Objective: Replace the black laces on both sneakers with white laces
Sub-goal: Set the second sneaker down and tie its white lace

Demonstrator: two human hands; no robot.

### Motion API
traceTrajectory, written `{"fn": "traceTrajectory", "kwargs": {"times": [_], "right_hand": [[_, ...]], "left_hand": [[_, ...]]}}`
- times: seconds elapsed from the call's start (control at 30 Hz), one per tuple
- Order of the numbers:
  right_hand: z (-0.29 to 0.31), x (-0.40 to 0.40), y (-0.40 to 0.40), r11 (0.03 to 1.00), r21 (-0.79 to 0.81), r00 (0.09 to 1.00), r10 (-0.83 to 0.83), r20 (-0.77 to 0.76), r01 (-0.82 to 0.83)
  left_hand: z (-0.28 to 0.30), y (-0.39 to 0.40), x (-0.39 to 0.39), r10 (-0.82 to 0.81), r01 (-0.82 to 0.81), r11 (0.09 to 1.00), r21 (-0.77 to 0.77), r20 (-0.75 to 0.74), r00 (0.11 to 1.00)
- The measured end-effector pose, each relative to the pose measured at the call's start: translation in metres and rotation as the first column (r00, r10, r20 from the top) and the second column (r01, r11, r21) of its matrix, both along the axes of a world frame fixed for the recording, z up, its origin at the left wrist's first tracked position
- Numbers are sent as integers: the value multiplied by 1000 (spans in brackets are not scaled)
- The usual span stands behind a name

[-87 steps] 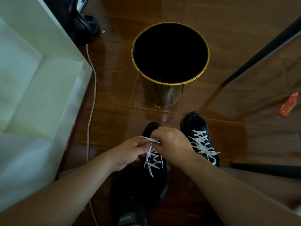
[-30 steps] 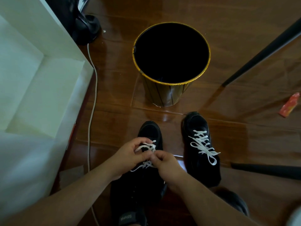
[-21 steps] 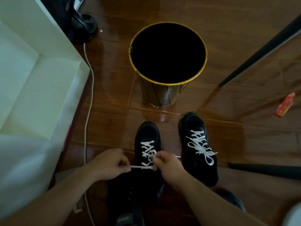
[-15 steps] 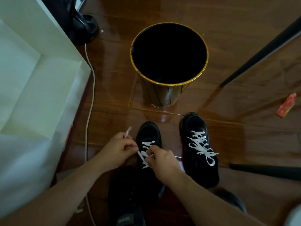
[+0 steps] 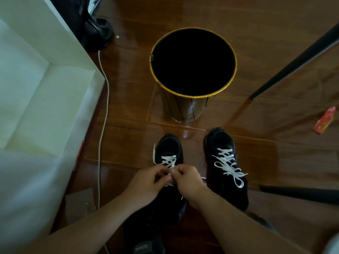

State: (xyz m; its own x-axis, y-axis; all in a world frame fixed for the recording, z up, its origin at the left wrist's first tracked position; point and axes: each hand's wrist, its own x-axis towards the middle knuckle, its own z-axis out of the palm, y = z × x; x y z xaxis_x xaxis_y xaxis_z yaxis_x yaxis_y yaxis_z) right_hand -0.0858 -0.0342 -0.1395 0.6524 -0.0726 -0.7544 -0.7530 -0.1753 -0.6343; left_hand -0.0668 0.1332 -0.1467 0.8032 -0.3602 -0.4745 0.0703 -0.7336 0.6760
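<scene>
Head view is showing your left hand (image 5: 146,182) and right hand (image 5: 189,180) meeting over the left sneaker (image 5: 169,173), both pinching its white lace (image 5: 168,160). The right sneaker (image 5: 224,165), already laced white, is sitting just right of your hands on the floor (image 5: 275,162), with the bin (image 5: 190,109) beyond them.

The scene is dim and warm, with the brightest area on the white furniture (image 5: 36,88) at the left, which looks washed out and hazy low down. The glossy wooden floor (image 5: 128,107) carries soft glare streaks and reflections just before the bin (image 5: 192,107), whose inside is pure black. The black sneakers lose nearly all detail. Wide-angle distortion bends lines toward the edges, and the lower corners are blurred.
</scene>
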Motion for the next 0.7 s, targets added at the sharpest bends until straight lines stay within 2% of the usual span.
{"fn": "traceTrajectory", "kwargs": {"times": [0.07, 0.2, 0.37, 0.5, 0.6, 0.7], "right_hand": [[1, 1, 1, 999, 17, 999, -46, -2, 46], [2, 7, 0, 995, 58, 996, -88, 7, 87], [-2, 9, -3, 999, -49, 993, 17, 120, -11], [1, 9, -6, 972, -47, 951, 236, 199, -232], [3, 7, -10, 868, -273, 825, 486, 288, -416], [-1, 5, -14, 796, -403, 750, 583, 312, -451]], "left_hand": [[4, -5, -6, -12, 12, 1000, -25, 13, 1000], [7, -9, -5, 63, -59, 995, -85, 49, 997], [2, -6, 4, 37, -38, 999, 29, 51, 998], [-1, -9, 4, 32, -30, 996, 85, -14, 999], [2, -6, 6, -31, 32, 995, 99, -13, 999], [8, -3, 8, -31, 30, 998, 57, 9, 999]]}}
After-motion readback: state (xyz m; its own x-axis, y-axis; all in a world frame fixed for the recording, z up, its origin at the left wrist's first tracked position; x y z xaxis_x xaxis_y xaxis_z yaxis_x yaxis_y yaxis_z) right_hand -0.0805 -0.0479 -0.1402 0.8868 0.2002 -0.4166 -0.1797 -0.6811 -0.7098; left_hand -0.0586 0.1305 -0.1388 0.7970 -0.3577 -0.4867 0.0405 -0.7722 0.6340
